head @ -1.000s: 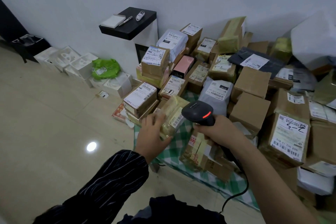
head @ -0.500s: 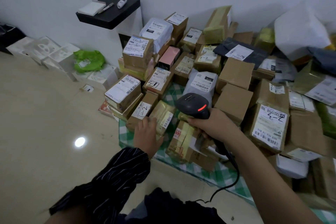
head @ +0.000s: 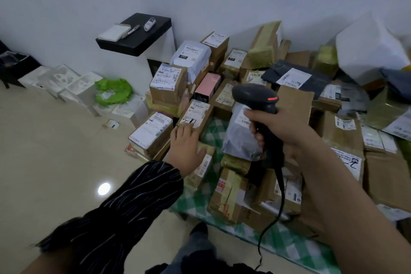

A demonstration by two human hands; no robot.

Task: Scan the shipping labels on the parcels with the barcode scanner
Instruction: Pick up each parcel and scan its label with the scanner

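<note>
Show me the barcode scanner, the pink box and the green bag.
barcode scanner [head: 251, 95]: head view, top of its black head.
pink box [head: 209, 84]: head view, its pink top face.
green bag [head: 113, 90]: head view, middle of crumpled plastic.

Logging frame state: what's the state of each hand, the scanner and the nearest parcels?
barcode scanner: held up, red light on.
right hand: wrapped round the scanner's handle.
left hand: fingers straight, tips on the brown parcel.
brown parcel: label face up, handwritten mark on it.
grey bag parcel: label partly hidden behind the scanner.
</note>
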